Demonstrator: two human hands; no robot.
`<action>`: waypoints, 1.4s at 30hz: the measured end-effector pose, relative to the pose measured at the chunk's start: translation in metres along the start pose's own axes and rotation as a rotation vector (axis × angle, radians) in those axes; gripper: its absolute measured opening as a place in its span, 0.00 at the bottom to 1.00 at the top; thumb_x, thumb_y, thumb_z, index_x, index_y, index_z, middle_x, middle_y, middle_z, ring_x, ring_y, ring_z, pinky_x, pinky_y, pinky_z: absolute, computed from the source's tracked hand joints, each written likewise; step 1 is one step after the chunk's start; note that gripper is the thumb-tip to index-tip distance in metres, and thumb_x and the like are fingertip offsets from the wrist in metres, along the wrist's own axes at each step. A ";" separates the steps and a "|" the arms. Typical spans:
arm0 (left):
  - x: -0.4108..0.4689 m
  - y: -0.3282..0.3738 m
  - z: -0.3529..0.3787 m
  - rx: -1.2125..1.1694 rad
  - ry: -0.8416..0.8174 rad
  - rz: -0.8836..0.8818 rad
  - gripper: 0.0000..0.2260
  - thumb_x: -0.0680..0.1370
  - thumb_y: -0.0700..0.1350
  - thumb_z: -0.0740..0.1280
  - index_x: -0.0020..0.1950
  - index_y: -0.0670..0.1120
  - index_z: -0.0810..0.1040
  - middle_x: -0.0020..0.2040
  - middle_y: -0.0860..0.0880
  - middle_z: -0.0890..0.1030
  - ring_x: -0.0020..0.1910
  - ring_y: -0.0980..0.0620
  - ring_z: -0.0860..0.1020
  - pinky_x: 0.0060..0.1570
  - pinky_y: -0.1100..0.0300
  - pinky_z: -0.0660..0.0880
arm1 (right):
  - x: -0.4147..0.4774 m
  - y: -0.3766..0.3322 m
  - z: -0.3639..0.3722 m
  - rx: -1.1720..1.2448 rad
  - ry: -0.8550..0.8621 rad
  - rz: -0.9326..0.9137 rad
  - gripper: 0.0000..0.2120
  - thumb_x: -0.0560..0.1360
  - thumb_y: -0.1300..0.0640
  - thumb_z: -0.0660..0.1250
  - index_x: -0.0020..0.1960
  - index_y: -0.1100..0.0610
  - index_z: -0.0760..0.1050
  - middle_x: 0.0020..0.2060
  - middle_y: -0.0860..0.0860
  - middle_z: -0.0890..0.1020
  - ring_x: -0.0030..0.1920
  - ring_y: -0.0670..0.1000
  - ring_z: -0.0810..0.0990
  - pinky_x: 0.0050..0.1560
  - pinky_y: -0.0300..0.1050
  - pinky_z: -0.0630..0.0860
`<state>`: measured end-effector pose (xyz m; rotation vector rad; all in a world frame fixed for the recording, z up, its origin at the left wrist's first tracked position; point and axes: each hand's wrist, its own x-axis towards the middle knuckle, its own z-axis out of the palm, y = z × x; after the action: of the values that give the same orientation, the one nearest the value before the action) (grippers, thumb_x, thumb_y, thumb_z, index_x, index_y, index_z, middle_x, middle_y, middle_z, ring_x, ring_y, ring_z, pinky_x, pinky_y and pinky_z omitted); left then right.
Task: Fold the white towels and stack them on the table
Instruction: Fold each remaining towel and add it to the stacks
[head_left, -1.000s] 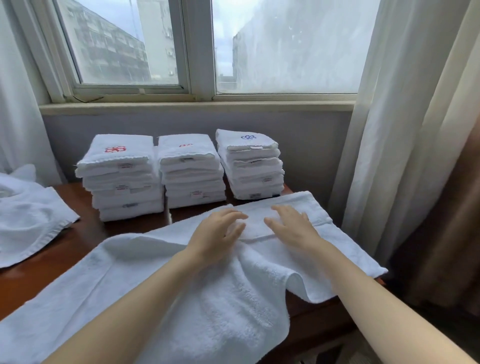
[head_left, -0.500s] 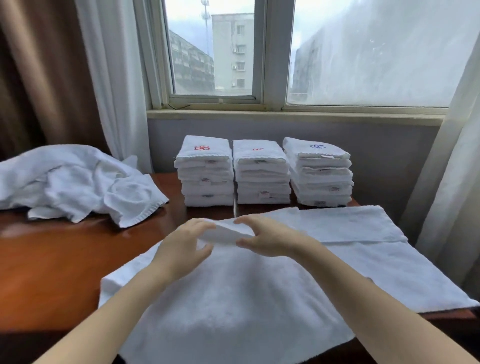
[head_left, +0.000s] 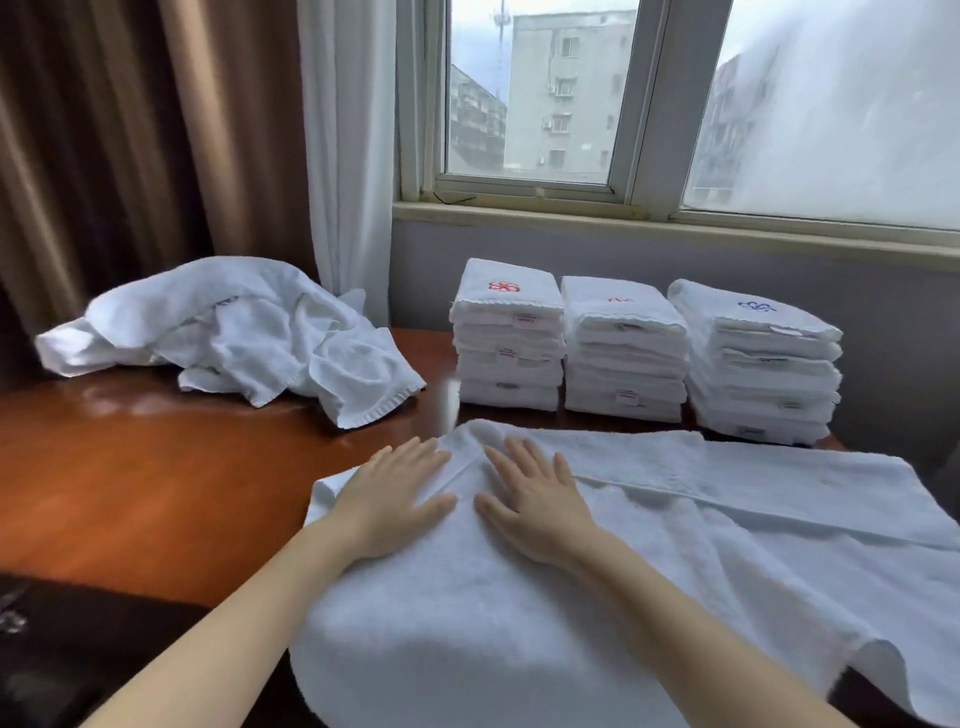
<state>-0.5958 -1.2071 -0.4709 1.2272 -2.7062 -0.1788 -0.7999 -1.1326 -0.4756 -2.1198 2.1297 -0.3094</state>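
White towel (head_left: 727, 545) spread out, three folded stacks (head_left: 623, 348) behind, crumpled heap (head_left: 249, 332), perhaps several, left

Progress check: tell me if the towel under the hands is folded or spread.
Partly folded: the towel shows one layer's edge lying across it, yet stretches long over the table.

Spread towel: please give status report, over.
Left hand, right hand open, flat on spread towel. Not yet stacked. Folded stacks behind, crumpled pile left.

No readable text — red emblem (head_left: 503, 286) tops left stack (head_left: 506, 358) beyond left hand (head_left: 389, 501), blue emblem (head_left: 757, 306) tops right stack (head_left: 763, 384); tags (head_left: 523, 322) too small.
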 end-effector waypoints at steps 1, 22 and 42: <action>0.008 -0.005 -0.002 -0.015 0.006 0.023 0.28 0.82 0.62 0.54 0.80 0.55 0.55 0.81 0.55 0.51 0.79 0.57 0.47 0.77 0.57 0.43 | 0.006 0.000 0.002 0.004 0.016 0.018 0.32 0.80 0.37 0.50 0.81 0.46 0.46 0.80 0.48 0.43 0.79 0.49 0.38 0.77 0.56 0.34; 0.064 -0.036 -0.012 -0.379 0.634 -0.072 0.05 0.76 0.41 0.68 0.49 0.48 0.83 0.45 0.52 0.82 0.43 0.49 0.79 0.43 0.55 0.75 | 0.051 0.011 -0.014 0.168 0.403 0.197 0.29 0.74 0.55 0.65 0.74 0.53 0.66 0.68 0.49 0.73 0.68 0.53 0.70 0.66 0.47 0.66; 0.014 -0.002 -0.079 -0.668 0.882 -0.065 0.09 0.71 0.42 0.55 0.33 0.51 0.70 0.29 0.55 0.73 0.32 0.62 0.72 0.32 0.72 0.64 | -0.001 0.018 -0.061 -0.042 0.629 0.048 0.07 0.71 0.65 0.64 0.48 0.58 0.76 0.45 0.53 0.79 0.47 0.58 0.77 0.38 0.50 0.71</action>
<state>-0.5883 -1.2223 -0.3927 0.8799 -1.6478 -0.3946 -0.8316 -1.1282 -0.4209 -2.1915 2.5006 -1.0540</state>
